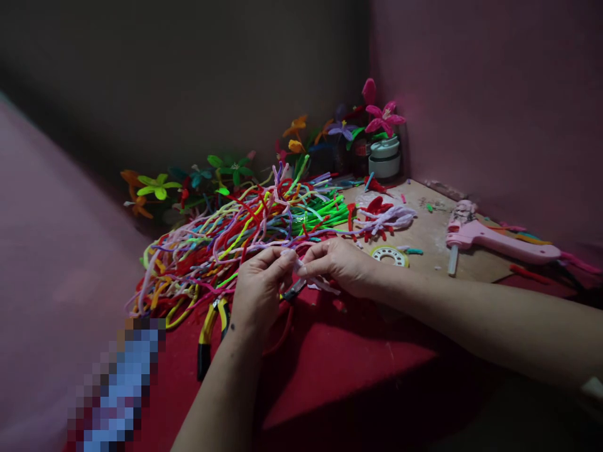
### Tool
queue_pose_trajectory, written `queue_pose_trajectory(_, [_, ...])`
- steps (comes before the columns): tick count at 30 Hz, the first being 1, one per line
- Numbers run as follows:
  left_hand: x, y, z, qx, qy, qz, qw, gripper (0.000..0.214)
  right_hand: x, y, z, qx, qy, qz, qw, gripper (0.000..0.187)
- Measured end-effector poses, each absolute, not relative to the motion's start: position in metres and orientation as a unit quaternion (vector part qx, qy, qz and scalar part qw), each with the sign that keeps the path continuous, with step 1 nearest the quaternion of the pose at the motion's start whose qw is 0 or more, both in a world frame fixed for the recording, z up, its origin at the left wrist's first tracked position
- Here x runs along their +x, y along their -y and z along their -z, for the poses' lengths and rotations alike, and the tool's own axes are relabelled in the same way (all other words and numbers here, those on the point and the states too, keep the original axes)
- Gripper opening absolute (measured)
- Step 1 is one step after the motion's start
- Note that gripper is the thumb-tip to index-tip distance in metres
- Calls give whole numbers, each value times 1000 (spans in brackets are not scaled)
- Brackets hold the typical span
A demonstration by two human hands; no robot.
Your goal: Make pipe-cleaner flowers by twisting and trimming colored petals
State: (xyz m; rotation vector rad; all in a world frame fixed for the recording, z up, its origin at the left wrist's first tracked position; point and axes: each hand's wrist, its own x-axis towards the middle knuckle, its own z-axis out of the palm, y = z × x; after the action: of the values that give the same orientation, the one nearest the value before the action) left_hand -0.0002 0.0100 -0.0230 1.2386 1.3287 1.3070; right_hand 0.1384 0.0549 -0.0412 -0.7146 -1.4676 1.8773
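My left hand (260, 281) and my right hand (340, 263) meet over the front edge of the pile, both closed with thumb and fingertips pinched together. Between them is a pale lilac, fuzzy pipe cleaner (325, 286), bent into a small shape whose loose ends stick out below my right fingers. Most of its form is hidden by the fingertips. Just behind the hands spreads a large heap of coloured pipe cleaners (245, 226). Beside my left wrist lie pliers (205, 336) with yellow and black handles, and another dark-tipped tool is partly covered under the hands.
A pink glue gun (499, 242) rests on a brown board (428, 232) at right, near a tape roll (390, 255) and a lilac pipe-cleaner bundle (391, 218). Pipe-cleaner flowers (157, 187) and a pale lidded container (384, 164) stand along the wall. Red cloth (330, 351) covers the table.
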Motion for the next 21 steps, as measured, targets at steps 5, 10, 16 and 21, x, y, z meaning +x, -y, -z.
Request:
queue_pose_trajectory(5, [3, -9, 22, 539, -574, -500, 362, 14, 140, -52, 38, -297, 551, -714, 315, 14])
queue_pose_trajectory(10, [1, -10, 23, 571, -614, -473, 269, 16, 139, -53, 44, -255, 522, -754, 305, 7])
queue_pose_trajectory(16, [-1, -11, 25, 541, -612, -479, 321, 19, 139, -53, 45, -244, 514, -773, 282, 6])
queue_pose_trajectory(21, [3, -11, 24, 523, -600, -492, 352, 20, 138, -53, 43, -274, 545, -731, 306, 10])
